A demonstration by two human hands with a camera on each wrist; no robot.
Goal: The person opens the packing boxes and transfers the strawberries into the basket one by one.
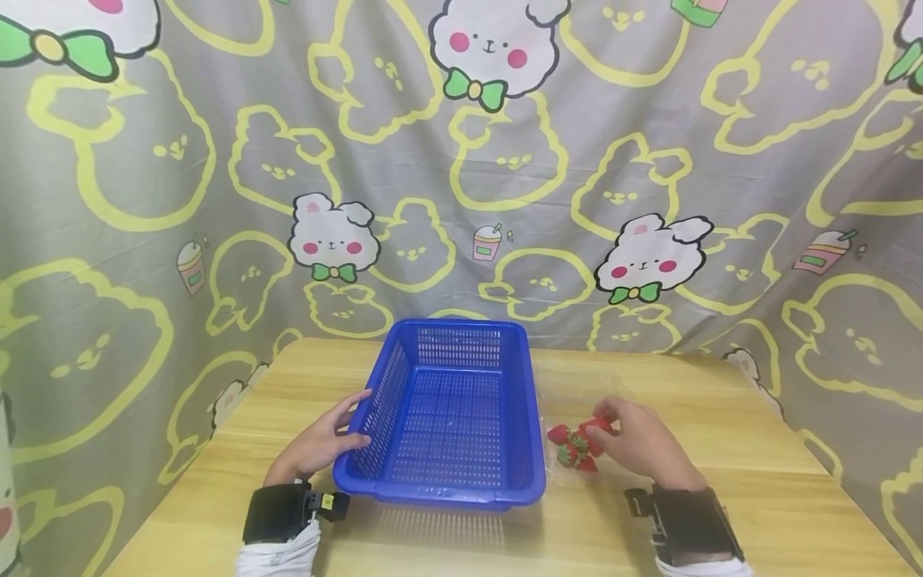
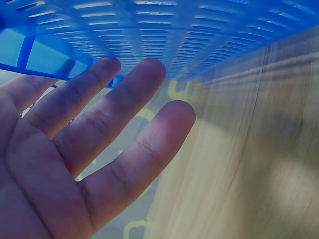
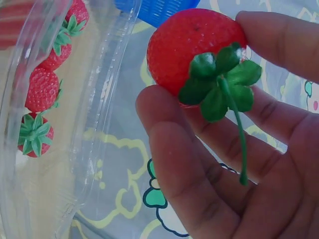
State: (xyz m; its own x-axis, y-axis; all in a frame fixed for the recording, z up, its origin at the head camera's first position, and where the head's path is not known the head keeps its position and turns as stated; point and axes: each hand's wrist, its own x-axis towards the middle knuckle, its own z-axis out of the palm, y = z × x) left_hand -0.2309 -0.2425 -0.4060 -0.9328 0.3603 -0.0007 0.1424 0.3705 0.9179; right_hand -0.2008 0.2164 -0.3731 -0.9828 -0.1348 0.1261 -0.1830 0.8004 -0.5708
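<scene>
A blue plastic basket (image 1: 461, 493) with slotted walls stands on the wooden table, its inside bare. My left hand (image 1: 328, 437) is at its left rim, thumb and fingers spread against the edge. In the left wrist view, that hand's straight fingers (image 2: 144, 144) lie beside the slotted wall (image 2: 199, 37). On the basket's right, my right hand (image 1: 642, 441) pinches a red strawberry (image 3: 194, 50) with green leaves and a stem, between thumb and fingertips. Several other strawberries (image 3: 42, 89) lie in a clear plastic box (image 3: 94, 119) under and beside that hand.
The wooden table (image 1: 757, 449) reaches back to a grey curtain (image 1: 404, 168) printed with rabbits and yellow outlines. Curtain cloth also hangs at both sides. A black strap with a camera (image 1: 277, 513) sits on my left wrist, another strap (image 1: 692, 521) on my right.
</scene>
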